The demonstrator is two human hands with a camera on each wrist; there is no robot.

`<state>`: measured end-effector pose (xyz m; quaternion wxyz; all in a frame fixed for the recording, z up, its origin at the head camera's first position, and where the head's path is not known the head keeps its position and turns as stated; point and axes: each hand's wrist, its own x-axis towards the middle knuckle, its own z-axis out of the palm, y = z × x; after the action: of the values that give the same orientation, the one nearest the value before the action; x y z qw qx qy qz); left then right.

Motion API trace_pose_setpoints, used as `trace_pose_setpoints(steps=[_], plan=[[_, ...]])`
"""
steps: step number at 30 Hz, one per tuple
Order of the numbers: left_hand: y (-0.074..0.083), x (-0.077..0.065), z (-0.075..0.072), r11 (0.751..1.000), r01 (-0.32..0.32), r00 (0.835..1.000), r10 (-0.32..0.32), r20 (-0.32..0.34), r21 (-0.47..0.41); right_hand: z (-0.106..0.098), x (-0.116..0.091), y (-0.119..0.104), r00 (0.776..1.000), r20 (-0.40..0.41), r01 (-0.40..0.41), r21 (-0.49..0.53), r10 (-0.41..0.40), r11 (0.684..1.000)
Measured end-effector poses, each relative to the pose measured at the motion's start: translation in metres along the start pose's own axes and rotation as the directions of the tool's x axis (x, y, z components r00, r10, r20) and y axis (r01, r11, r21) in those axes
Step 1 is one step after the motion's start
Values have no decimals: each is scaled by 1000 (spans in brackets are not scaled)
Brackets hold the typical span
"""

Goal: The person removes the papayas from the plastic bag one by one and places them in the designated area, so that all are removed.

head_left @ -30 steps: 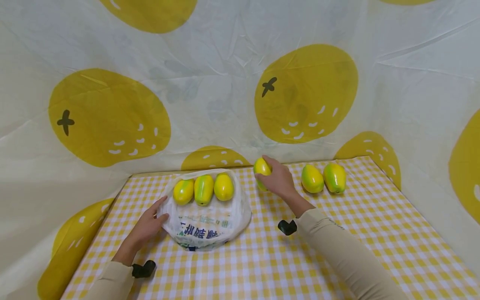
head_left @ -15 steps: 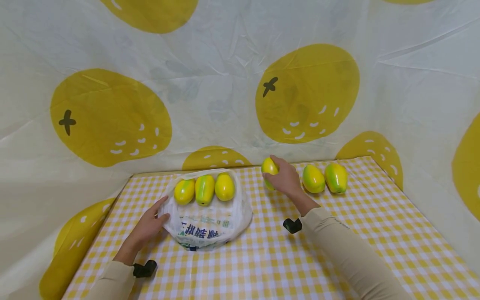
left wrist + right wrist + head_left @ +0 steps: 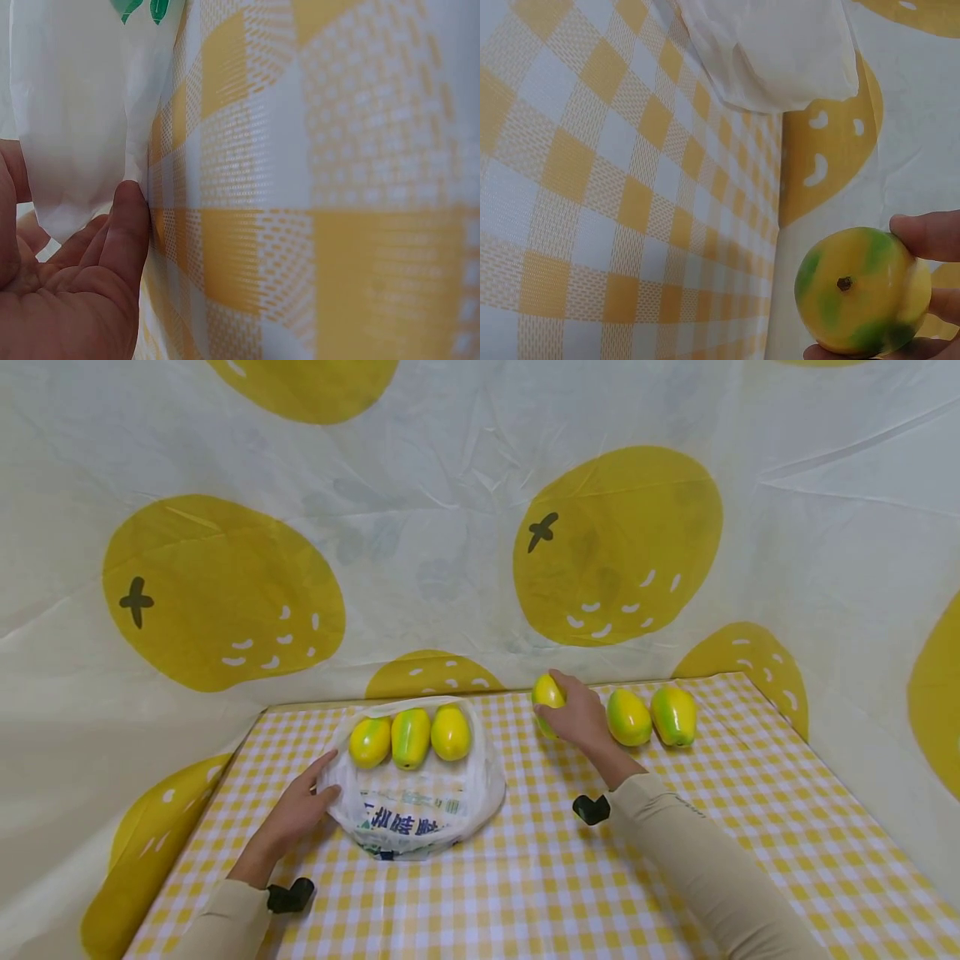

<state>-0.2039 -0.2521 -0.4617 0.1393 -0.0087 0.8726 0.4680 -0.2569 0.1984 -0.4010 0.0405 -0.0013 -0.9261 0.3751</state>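
On the left, my left hand (image 3: pixel 298 810) rests its fingertips and thumb against the side of a white plastic bag (image 3: pixel 487 806), thumb and forefinger apart. The left wrist view shows its fingers (image 3: pixel 124 240) at the bag's edge, low by the tabletop. Three yellow-green papayas lie in a row at the bag's mouth, the middle papaya (image 3: pixel 411 739) streaked green. My right hand (image 3: pixel 583 714) grips another papaya (image 3: pixel 859 292) between thumb and fingers, near the table's back edge. Two more papayas, a nearer one (image 3: pixel 629 718) and a farther one (image 3: pixel 673 716), lie just right of that hand.
A yellow-and-white checked cloth (image 3: pixel 480 910) covers the table. Behind its back edge hangs a pale curtain (image 3: pixel 427 568) printed with large yellow fruits. Black devices sit at both wrists, including the left wrist device (image 3: pixel 291 896).
My right hand has moved a little to the right with its papaya, away from the bag and closer to the two papayas there. The left hand stays against the bag.
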Motion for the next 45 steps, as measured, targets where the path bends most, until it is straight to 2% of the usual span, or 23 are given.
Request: trace_pose_setpoints(steps=[19,27,45], plan=[[3,-1,1,1000,25,1000,-25,-3,18,-3,0,12,1000,-18,4,22,-3,1000],[3,0,1,1000,22,1000,-22,-5,19,4,0,15,999,-40,-2,-33,1,999],[0,2,1,999,27,1000,-27,-12,20,5,5,24,999,-40,-5,-54,3,999]])
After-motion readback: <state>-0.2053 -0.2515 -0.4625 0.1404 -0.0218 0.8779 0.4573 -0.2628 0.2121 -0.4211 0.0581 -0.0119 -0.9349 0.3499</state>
